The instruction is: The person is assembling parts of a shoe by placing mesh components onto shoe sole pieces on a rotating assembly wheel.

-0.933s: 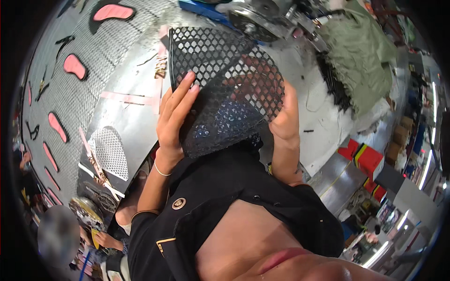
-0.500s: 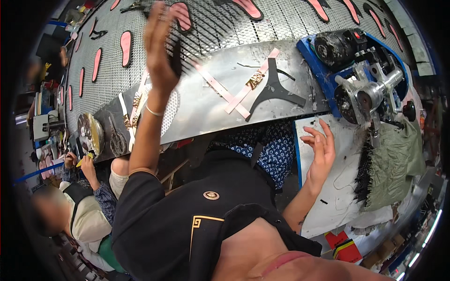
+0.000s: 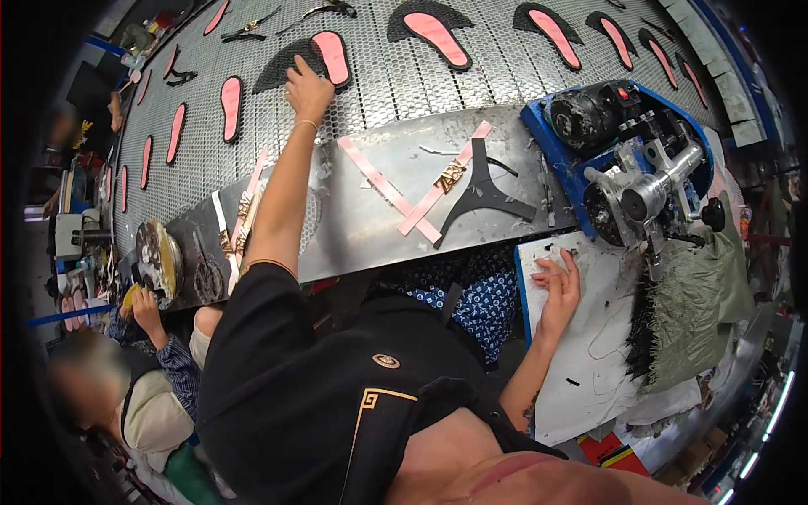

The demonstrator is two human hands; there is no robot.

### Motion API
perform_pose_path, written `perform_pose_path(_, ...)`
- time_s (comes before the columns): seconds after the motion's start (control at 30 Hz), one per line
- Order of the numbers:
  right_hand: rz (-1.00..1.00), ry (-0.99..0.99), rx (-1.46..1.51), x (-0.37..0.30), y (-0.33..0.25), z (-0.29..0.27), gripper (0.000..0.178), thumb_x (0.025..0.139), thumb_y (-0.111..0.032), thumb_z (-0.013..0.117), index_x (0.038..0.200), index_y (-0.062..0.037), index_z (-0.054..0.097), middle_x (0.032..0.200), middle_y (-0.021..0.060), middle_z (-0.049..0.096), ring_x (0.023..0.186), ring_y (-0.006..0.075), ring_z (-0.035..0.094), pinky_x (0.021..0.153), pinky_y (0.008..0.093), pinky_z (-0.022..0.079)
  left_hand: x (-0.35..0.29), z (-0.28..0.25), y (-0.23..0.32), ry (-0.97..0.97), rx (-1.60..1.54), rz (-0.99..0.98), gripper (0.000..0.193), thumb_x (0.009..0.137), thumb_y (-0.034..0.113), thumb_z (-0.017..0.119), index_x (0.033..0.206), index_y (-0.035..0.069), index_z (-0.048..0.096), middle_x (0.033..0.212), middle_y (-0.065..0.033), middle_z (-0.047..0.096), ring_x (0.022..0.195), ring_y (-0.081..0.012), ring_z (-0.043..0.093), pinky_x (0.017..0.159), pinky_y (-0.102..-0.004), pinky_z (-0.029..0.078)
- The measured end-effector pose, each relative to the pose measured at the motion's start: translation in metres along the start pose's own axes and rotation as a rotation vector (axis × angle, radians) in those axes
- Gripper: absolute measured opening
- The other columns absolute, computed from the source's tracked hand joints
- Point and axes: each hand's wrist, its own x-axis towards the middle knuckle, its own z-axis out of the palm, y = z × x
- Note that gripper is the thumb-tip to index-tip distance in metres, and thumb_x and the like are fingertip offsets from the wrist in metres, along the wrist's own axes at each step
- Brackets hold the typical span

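Note:
My left hand (image 3: 310, 93) reaches out over the metal mesh belt (image 3: 278, 139). Its fingers are on a black mesh shoe piece (image 3: 273, 69), which lies against the left side of a pink insole with a black rim (image 3: 332, 57). Whether the fingertips pinch its edge or only press on it is hard to make out. My right hand (image 3: 557, 299) hangs over a white board (image 3: 581, 337), fingers loosely bent and apart, holding nothing. Between the hands, pink straps with gold ornaments (image 3: 450, 175) and a dark grey Y-shaped piece (image 3: 484, 189) rest on the metal table (image 3: 353, 227).
A blue-based machine with a motor (image 3: 631, 160) stands on the right, beside a green woven sack (image 3: 699, 307). More pink insoles (image 3: 433, 38) line the belt. Scissors (image 3: 206, 268) and a round tin (image 3: 157, 261) are at left, near a seated co-worker (image 3: 156, 396).
My left hand has come down onto the belt, and the black mesh piece it carried now lies beside the pink insole. My right hand has shifted slightly left and lower.

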Motion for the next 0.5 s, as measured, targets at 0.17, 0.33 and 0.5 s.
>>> perform_pose_path(0.17, -0.1, 0.082, 0.004, -0.001, 0.011, 0.001, 0.035, 0.098, -0.011, 0.048, 0.13, 0.0011, 0.049, 0.093, 0.0136, 0.066, 0.066, 0.0123, 0.062, 0.06, 0.0226, 0.049, -0.018, 0.002, 0.049, -0.093, 0.018, -0.003, 0.078, 0.078, 0.044, 0.064, 0.133, -0.003, 0.035, 0.121, -0.0269, 0.052, 0.11, -0.0443, 0.051, 0.092, -0.053, 0.043)
perform_pose_path(0.33, -0.12, 0.119, -0.025, -0.002, 0.015, 0.003, 0.034, 0.097, -0.009, 0.049, 0.129, 0.0015, 0.05, 0.09, 0.0135, 0.066, 0.063, 0.0122, 0.061, 0.055, 0.021, 0.048, -0.007, 0.014, 0.066, -0.133, -0.063, -0.083, 0.07, 0.076, 0.039, 0.066, 0.124, -0.005, 0.039, 0.118, -0.0261, 0.052, 0.112, -0.0392, 0.05, 0.093, -0.0474, 0.04)
perform_pose_path(0.5, -0.109, 0.132, -0.036, -0.002, 0.013, 0.004, 0.033, 0.097, -0.01, 0.048, 0.128, 0.0002, 0.051, 0.09, 0.0124, 0.066, 0.062, 0.0102, 0.06, 0.055, 0.0192, 0.046, 0.016, 0.053, 0.044, -0.068, -0.743, -0.305, 0.05, 0.078, 0.034, 0.06, 0.11, -0.002, 0.048, 0.101, -0.018, 0.059, 0.09, -0.0279, 0.056, 0.077, -0.0391, 0.047)
